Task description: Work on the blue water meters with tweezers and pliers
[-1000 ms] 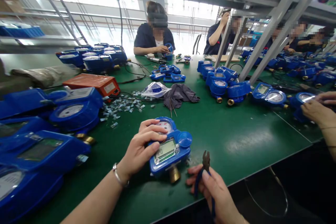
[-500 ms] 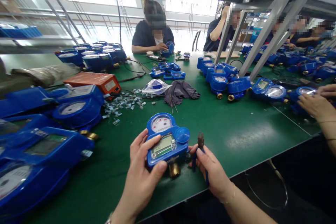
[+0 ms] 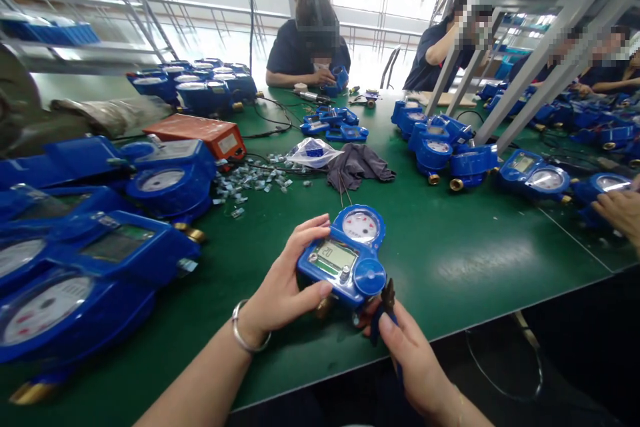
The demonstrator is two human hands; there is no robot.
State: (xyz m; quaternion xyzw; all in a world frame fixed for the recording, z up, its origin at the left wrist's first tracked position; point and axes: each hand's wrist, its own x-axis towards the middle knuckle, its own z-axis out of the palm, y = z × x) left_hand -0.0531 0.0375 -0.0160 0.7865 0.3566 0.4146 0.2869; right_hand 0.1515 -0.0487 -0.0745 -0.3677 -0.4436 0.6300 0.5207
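My left hand (image 3: pixel 287 283) grips a blue water meter (image 3: pixel 327 280) by its left side, thumb along the near edge and fingers over the far edge. The meter has a lit display, a round white dial at its far end and a round blue cap on the right. In my right hand (image 3: pixel 407 343) is a pair of pliers (image 3: pixel 387 300) with dark jaws and blue handles. The jaws point up beside the meter's right end, close to the cap. Some of my right fingers are hidden behind the pliers and under the meter.
Large blue meters (image 3: pixel 105 267) crowd the left. Beyond them are an orange box (image 3: pixel 197 133), scattered small clear pieces (image 3: pixel 260 177) and a grey cloth (image 3: pixel 363 165). More meters (image 3: pixel 435 147) stand by metal posts at right. A co-worker's hand (image 3: pixel 620 210) works at far right; another person (image 3: pixel 310 40) sits opposite.
The meter has turned clockwise in my left hand and sits further right in view. The pliers have come nearer to its right end. The whole view has shifted somewhat.
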